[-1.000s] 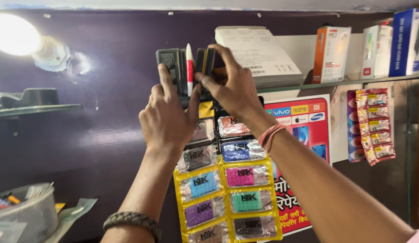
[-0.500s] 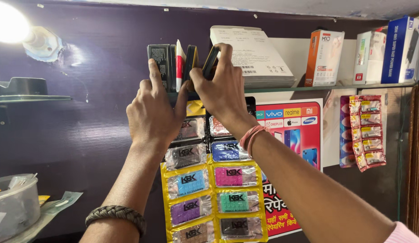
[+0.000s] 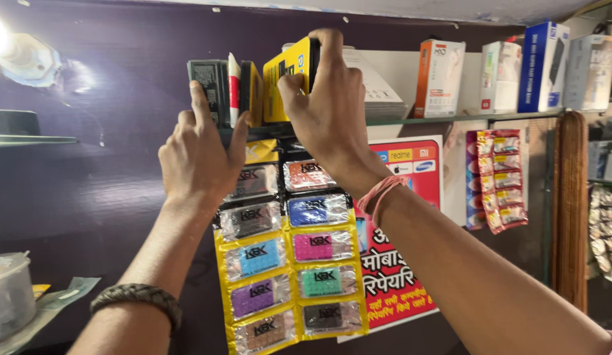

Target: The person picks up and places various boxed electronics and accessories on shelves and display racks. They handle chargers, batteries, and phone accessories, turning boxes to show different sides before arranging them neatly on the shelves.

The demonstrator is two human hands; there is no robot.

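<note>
The right hand [image 3: 332, 108] pinched a yellow box [image 3: 289, 79] to tilt it out, while left fingers [image 3: 202, 105], spread unclenched, steadied the neighbouring dark boxes [image 3: 211, 85].

Two hands are seen raised at twelve o'clock: the left hand [image 3: 199, 158] and the right hand [image 3: 332, 115]. One yellow box [image 3: 289, 79] is held in the right hand's grip. Four upright boxes [image 3: 439, 77] are counted on the glass shelf [image 3: 450, 119] toward two o'clock. Two hanging columns of sachets [image 3: 289, 260] are seen at six o'clock, six rows in each.
</note>
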